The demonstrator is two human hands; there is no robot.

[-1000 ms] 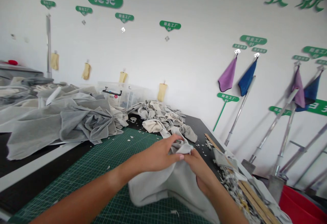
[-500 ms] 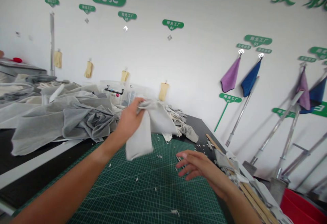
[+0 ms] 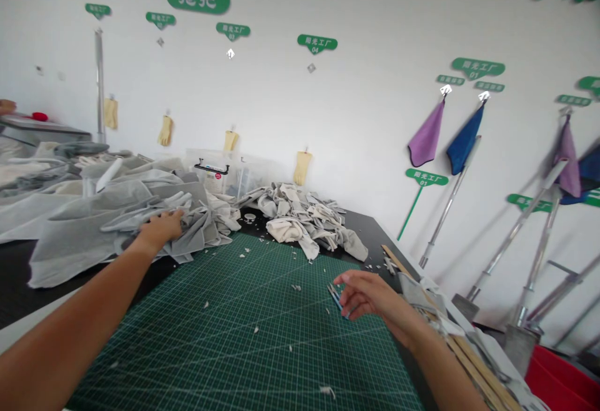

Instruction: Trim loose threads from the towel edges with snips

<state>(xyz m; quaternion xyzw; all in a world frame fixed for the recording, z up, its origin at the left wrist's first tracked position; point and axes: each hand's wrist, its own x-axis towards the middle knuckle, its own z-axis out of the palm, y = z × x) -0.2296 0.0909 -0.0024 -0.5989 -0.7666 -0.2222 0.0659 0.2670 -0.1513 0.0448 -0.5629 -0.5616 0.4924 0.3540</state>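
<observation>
My left hand (image 3: 162, 228) rests on a large heap of grey cloth pieces (image 3: 79, 223) at the left, fingers spread over the folds and their tips partly hidden. Over the right part of the green cutting mat (image 3: 244, 330), my right hand (image 3: 363, 295) is half curled with its fingers apart and nothing in its grasp. Small blue-handled scissors (image 3: 335, 297) lie on the mat beside its fingertips, partly covered by them. Beyond the mat is a smaller pile of grey and off-white cloth pieces (image 3: 304, 217).
White scraps dot the mat. A clear plastic box (image 3: 213, 173) stands behind the heaps. Wooden strips (image 3: 478, 367) and cloth bits line the table's right edge. Mop poles (image 3: 452, 202) lean against the wall, with a red bucket (image 3: 562, 376) at lower right.
My left hand has moved left from above the mat to the large heap, and the pale cloth it held is out of its grasp. My right hand has barely moved.
</observation>
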